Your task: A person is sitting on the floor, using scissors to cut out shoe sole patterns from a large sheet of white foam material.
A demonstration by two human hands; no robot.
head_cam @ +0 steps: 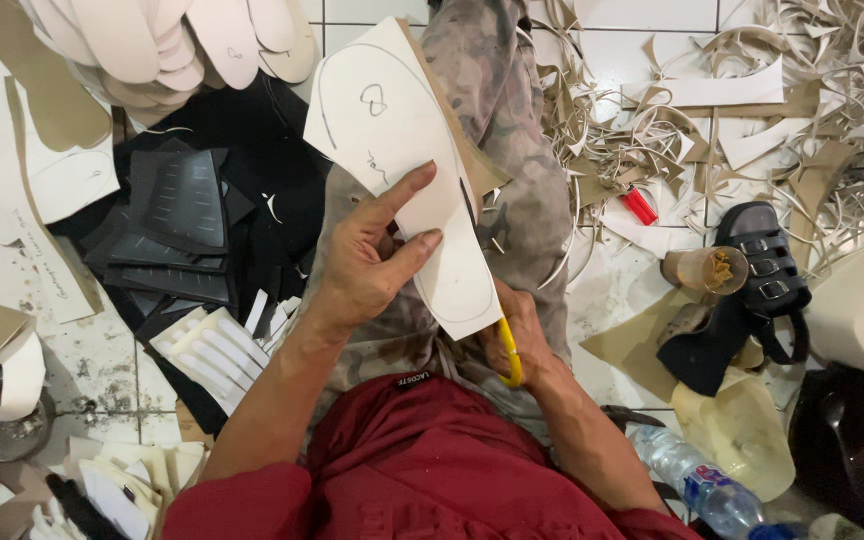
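**White sheet held over your lap, scissors at its near end**

Your left hand (372, 262) pinches a white insole-shaped sheet (407, 160) — thumb on top, fingers curled against its left edge. The sheet hangs above your camouflage-trousered lap, its long axis running from the upper left, away from you, down toward your right hand; the broad rounded end points away, the narrower end comes toward you. A pencilled outline follows its edge, with small handwritten marks near the far end. A tan layer shows behind its right edge.

Your right hand (517, 335) is closed around the yellow handle of the scissors (508, 352), just under the sheet's near end; the blades are hidden.

On the tiled floor to your right lie a small red lighter (639, 205), a black buckled sandal (767, 262), and a clear plastic bottle (697, 480) with a blue-and-white label band. Tan offcut strips (652, 120) pile up beyond. To your left — black ridged sole pieces (177, 215) and stacked pale insoles (167, 45).
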